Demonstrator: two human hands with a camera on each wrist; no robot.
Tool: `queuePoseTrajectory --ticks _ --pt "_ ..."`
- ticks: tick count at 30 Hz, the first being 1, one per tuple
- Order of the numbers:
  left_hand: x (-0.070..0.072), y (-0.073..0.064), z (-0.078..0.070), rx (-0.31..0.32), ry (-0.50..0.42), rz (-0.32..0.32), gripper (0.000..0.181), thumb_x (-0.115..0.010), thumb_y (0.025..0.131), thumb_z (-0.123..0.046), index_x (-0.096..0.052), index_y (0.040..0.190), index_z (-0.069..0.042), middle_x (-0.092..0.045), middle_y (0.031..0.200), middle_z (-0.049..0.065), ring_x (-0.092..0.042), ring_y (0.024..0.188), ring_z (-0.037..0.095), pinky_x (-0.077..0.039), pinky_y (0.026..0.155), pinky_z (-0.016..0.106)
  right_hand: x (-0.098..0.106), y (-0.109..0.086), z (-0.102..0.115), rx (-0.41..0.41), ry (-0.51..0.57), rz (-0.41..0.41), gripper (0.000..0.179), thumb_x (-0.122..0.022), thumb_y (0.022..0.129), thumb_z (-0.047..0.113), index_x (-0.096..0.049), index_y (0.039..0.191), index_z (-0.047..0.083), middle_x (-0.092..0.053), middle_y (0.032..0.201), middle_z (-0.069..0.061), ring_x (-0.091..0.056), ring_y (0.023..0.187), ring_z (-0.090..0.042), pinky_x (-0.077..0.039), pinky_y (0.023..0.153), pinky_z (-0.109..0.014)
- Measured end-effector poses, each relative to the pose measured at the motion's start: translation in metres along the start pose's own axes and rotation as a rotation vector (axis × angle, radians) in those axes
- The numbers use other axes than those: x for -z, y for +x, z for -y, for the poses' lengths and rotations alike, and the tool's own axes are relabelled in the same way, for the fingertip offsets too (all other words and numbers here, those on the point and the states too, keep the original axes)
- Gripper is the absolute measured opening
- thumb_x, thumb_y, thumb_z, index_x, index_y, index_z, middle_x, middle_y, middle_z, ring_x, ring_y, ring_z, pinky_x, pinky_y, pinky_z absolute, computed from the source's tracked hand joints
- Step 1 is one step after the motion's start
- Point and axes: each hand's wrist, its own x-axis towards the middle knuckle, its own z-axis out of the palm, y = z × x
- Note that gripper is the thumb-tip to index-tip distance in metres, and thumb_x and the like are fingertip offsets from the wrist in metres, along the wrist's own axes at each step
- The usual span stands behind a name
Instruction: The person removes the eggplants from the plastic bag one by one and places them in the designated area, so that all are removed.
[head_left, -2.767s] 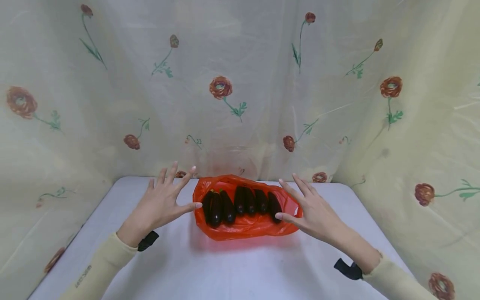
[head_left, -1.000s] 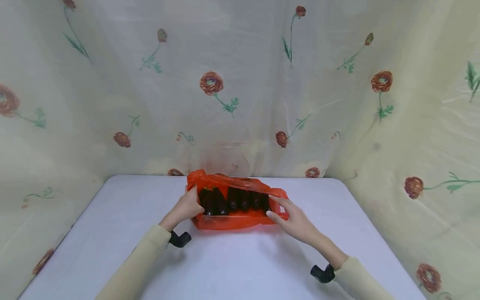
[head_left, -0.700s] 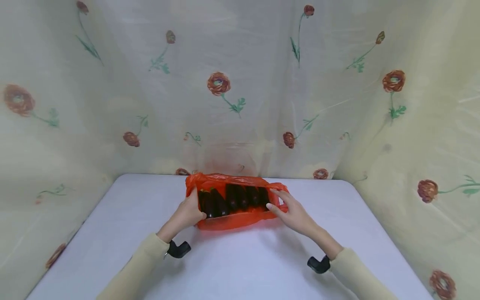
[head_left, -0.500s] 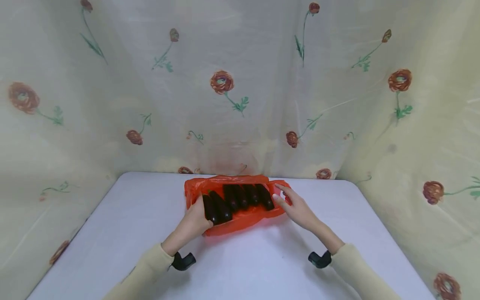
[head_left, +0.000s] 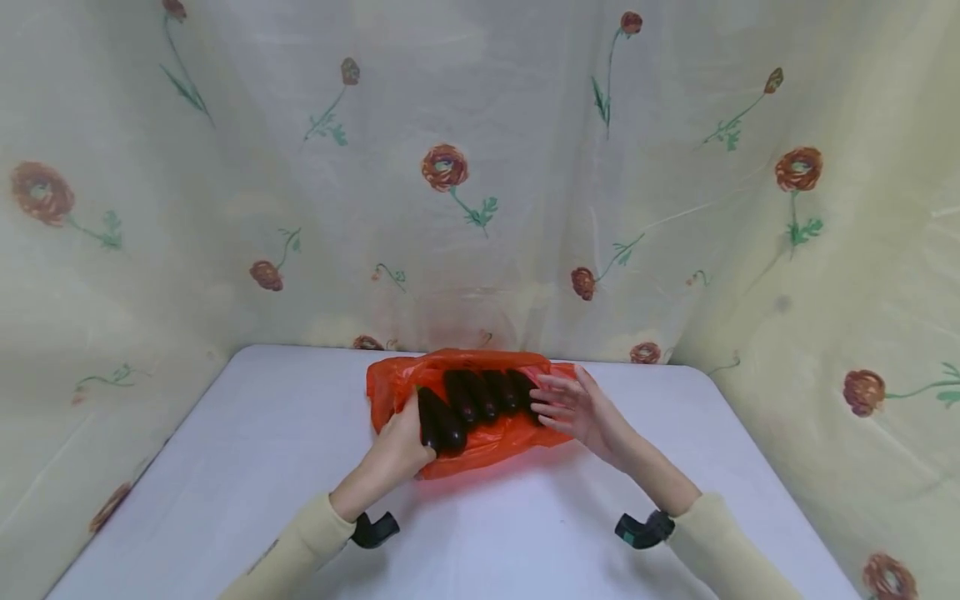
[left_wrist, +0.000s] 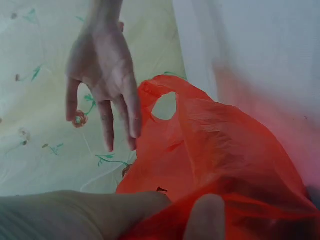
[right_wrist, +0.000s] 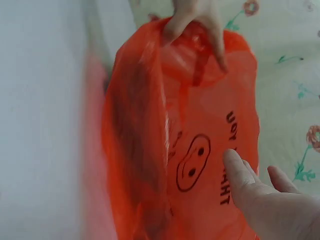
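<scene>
A red plastic bag [head_left: 498,442] lies on its side with its mouth facing me, holding several dark purple eggplants [head_left: 461,396] side by side. My left hand [head_left: 401,442] grips the left end of the bag, with its thumb at the front rim; its fingers reach in beside the leftmost eggplants and are partly hidden. In the right wrist view the left hand [right_wrist: 197,17] has red plastic between thumb and finger. My right hand [head_left: 592,417] is held at the bag's right end, fingers extended and spread, overlapping the rightmost eggplant. One bag handle loop [left_wrist: 165,106] shows in the left wrist view.
The bag rests toward the back of a white table [head_left: 480,542]. A pale curtain with red flowers [head_left: 480,208] hangs behind and along both sides. Black wrist straps [head_left: 375,531] sit at the cuffs of both cream sleeves.
Both hands came in from beside the bag to its ends. My left hand then drew the left end toward me, turning the bag slightly. The right hand's fingers have since straightened at the right rim.
</scene>
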Motion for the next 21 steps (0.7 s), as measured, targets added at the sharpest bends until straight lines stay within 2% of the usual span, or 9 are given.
queuePoseTrajectory --ticks 3,5,7,9,13,15,18,21 --pt "0.001 0.001 0.002 -0.003 0.008 0.023 0.086 -0.068 0.075 0.011 -0.022 0.147 0.001 -0.057 0.129 0.023 -0.06 0.11 0.039 -0.058 0.077 0.047 -0.006 0.001 0.005 -0.035 0.25 0.119 0.076 -0.022 0.1 0.058 -0.014 0.155 0.005 -0.034 0.153 -0.016 -0.042 0.137 -0.03 -0.036 0.111 -0.042" --pt "0.001 0.001 0.004 0.013 0.012 0.032 0.09 -0.068 0.076 0.011 -0.018 0.15 0.002 -0.057 0.129 0.024 -0.061 0.108 0.038 -0.059 0.074 0.045 -0.009 0.001 0.007 -0.065 0.393 0.161 0.078 -0.025 0.099 0.059 -0.008 0.156 0.008 -0.03 0.156 -0.015 -0.039 0.14 -0.03 -0.031 0.114 -0.043" --pt "0.002 0.001 0.005 0.018 0.011 0.03 0.09 -0.068 0.076 0.011 -0.017 0.15 0.002 -0.057 0.129 0.024 -0.06 0.109 0.038 -0.058 0.074 0.046 -0.012 0.002 0.01 -0.098 0.484 0.166 0.08 -0.028 0.099 0.06 -0.005 0.156 0.009 -0.027 0.157 -0.015 -0.034 0.142 -0.031 -0.027 0.116 -0.043" --pt "0.001 0.0 0.005 -0.003 0.016 0.015 0.086 -0.068 0.075 0.012 -0.023 0.148 -0.001 -0.058 0.128 0.023 -0.059 0.112 0.038 -0.057 0.08 0.049 -0.014 0.002 0.015 -0.135 0.542 0.116 0.078 -0.032 0.099 0.057 -0.006 0.156 0.01 -0.028 0.157 -0.013 -0.034 0.142 -0.031 -0.026 0.116 -0.042" --pt "-0.004 -0.005 0.003 -0.06 0.034 -0.007 0.082 -0.068 0.072 0.015 -0.031 0.141 -0.003 -0.061 0.124 0.022 -0.061 0.11 0.038 -0.054 0.086 0.052 -0.019 0.007 0.03 -0.217 0.582 -0.055 0.069 -0.043 0.101 0.043 -0.02 0.153 0.005 -0.041 0.148 -0.013 -0.045 0.134 -0.028 -0.029 0.116 -0.039" --pt "-0.007 -0.008 0.001 -0.07 0.052 -0.008 0.082 -0.067 0.07 0.017 -0.03 0.141 -0.003 -0.062 0.119 0.023 -0.063 0.103 0.037 -0.056 0.082 0.049 -0.023 0.012 0.036 -0.26 0.567 -0.13 0.063 -0.048 0.101 0.034 -0.026 0.15 0.002 -0.044 0.143 -0.014 -0.047 0.131 -0.029 -0.031 0.115 -0.038" --pt "-0.013 -0.011 0.0 -0.075 0.078 -0.009 0.085 -0.067 0.069 0.017 -0.028 0.142 -0.002 -0.062 0.117 0.024 -0.065 0.093 0.033 -0.058 0.074 0.043 -0.029 0.018 0.04 -0.311 0.536 -0.168 0.056 -0.046 0.102 0.026 -0.027 0.148 0.001 -0.038 0.147 -0.019 -0.041 0.135 -0.033 -0.03 0.115 -0.039" --pt "-0.017 -0.012 0.0 -0.083 0.096 -0.009 0.086 -0.066 0.069 0.017 -0.027 0.142 -0.004 -0.062 0.118 0.024 -0.064 0.088 0.03 -0.058 0.07 0.04 -0.036 0.027 0.038 -0.36 0.522 -0.208 0.057 -0.048 0.101 0.023 -0.026 0.149 0.001 -0.031 0.151 -0.021 -0.035 0.14 -0.034 -0.031 0.115 -0.039"
